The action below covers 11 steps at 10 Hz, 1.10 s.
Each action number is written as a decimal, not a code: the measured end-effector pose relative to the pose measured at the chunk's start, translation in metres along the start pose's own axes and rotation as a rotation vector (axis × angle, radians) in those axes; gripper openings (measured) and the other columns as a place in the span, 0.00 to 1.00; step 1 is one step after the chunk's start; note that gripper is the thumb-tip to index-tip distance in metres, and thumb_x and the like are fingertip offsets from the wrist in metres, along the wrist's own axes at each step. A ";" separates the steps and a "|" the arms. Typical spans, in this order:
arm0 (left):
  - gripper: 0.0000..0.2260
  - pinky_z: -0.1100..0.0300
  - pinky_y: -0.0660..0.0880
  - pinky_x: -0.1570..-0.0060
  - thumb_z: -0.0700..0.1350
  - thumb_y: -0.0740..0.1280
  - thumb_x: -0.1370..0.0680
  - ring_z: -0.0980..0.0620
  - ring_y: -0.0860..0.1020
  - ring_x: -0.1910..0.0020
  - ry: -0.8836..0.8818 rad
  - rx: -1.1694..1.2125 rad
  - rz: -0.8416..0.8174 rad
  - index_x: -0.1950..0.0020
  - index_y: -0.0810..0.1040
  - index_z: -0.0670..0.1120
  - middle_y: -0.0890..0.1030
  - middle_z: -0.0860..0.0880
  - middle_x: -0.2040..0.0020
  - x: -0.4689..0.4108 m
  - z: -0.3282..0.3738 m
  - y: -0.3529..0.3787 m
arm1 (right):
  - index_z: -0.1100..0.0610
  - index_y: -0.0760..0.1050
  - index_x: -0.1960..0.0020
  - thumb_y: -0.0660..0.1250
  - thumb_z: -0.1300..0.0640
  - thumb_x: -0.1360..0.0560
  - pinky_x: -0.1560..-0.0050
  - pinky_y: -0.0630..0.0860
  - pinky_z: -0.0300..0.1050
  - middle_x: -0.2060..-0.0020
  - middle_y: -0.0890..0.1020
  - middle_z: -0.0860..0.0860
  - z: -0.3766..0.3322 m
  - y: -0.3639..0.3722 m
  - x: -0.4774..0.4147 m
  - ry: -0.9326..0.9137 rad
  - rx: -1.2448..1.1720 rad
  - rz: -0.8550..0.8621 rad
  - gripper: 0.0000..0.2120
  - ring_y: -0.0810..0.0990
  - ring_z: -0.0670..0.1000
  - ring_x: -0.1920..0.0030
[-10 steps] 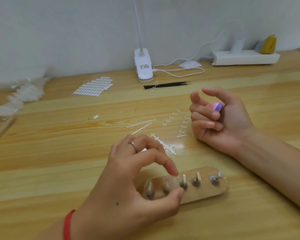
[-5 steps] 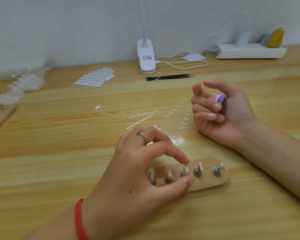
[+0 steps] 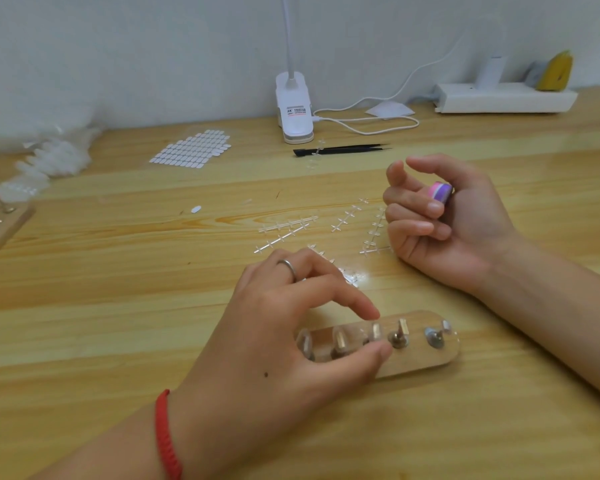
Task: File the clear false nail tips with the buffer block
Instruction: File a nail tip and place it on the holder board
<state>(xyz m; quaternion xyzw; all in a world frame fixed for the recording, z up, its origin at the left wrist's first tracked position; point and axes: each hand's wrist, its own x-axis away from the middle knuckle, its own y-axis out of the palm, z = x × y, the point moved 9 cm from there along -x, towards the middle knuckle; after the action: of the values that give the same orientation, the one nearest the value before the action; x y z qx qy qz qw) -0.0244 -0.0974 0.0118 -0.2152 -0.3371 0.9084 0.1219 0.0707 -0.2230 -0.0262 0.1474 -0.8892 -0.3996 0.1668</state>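
My left hand (image 3: 284, 327) pinching a clear nail tip (image 3: 374, 331) on the wooden stand (image 3: 426, 358) at 6 o'clock; my right hand (image 3: 444, 223) at 3 o'clock, fingers curled around the pink-purple buffer block (image 3: 441, 192)

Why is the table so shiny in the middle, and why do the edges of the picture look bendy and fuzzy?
Head view: light glares off the glossy wooden table near the clear plastic strips; the wide lens curves the table's far edge; the white pile at the left edge is blurred, while the left hand and the nail holder look fairly sharp.
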 end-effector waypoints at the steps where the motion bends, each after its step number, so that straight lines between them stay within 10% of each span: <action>1: 0.12 0.56 0.69 0.46 0.61 0.69 0.35 0.57 0.76 0.48 -0.001 -0.002 -0.017 0.55 0.79 0.59 0.77 0.59 0.54 -0.001 0.001 0.000 | 0.57 0.76 0.63 0.62 0.55 0.28 0.82 0.63 0.34 0.80 0.61 0.46 0.000 0.000 0.000 -0.001 0.002 -0.002 0.09 0.57 0.44 0.84; 8: 0.23 0.63 0.72 0.53 0.65 0.68 0.39 0.59 0.76 0.49 -0.116 0.232 -0.127 0.45 0.75 0.65 0.75 0.60 0.47 -0.001 -0.007 0.004 | 0.57 0.77 0.63 0.63 0.54 0.29 0.82 0.63 0.34 0.80 0.61 0.46 0.000 -0.001 0.001 -0.012 0.007 0.011 0.09 0.57 0.44 0.83; 9: 0.18 0.69 0.73 0.55 0.62 0.68 0.36 0.60 0.78 0.55 -0.164 0.371 0.067 0.47 0.78 0.61 0.79 0.57 0.51 -0.016 -0.033 -0.026 | 0.57 0.77 0.63 0.63 0.53 0.29 0.81 0.62 0.34 0.80 0.61 0.46 0.000 -0.001 0.001 -0.010 -0.019 0.011 0.09 0.53 0.44 0.81; 11: 0.21 0.59 0.67 0.49 0.67 0.61 0.33 0.59 0.70 0.51 -0.169 -0.427 0.029 0.44 0.78 0.62 0.72 0.60 0.51 -0.030 -0.062 -0.029 | 0.58 0.77 0.63 0.62 0.52 0.29 0.82 0.64 0.36 0.79 0.61 0.47 0.000 0.002 0.002 -0.017 0.004 -0.002 0.10 0.56 0.44 0.82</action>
<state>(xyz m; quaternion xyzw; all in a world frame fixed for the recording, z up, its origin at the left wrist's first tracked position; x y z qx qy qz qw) 0.0334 -0.0521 -0.0024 -0.1644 -0.5276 0.8328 0.0316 0.0686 -0.2223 -0.0247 0.1451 -0.8913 -0.3992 0.1583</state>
